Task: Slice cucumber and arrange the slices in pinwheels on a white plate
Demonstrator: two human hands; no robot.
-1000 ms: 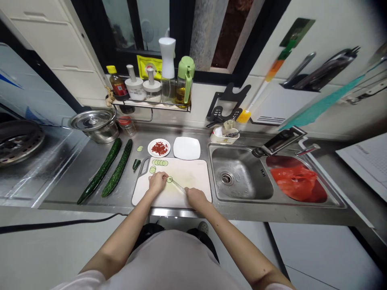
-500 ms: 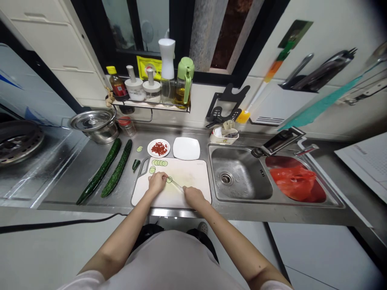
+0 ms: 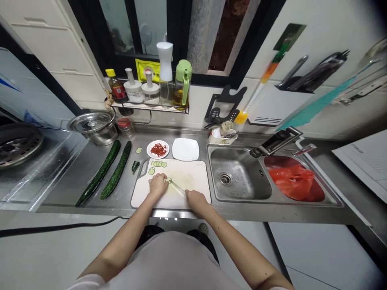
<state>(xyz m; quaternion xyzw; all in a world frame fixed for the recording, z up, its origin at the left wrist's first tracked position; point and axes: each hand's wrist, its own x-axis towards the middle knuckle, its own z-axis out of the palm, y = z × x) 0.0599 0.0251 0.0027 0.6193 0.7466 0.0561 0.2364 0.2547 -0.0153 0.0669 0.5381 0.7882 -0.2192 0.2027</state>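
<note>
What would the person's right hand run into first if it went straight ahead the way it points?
With the knife leading, the right hand would likely meet the cucumber slice at the blade's tip first, with the left hand just beyond; exact depth is unclear.

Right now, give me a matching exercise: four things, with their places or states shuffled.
Things
1. Right hand
2. Bare white squarish plate
3. Crumpled red plastic bag
4. Round lidded steel pot

Places or states
A. In the right side of the steel sink
B. Beside the red-lidded clear jar
C. Holding the narrow-bladed knife
D. Just beyond the pale cutting board

Pairs: 1-C, 2-D, 3-A, 4-B
</note>
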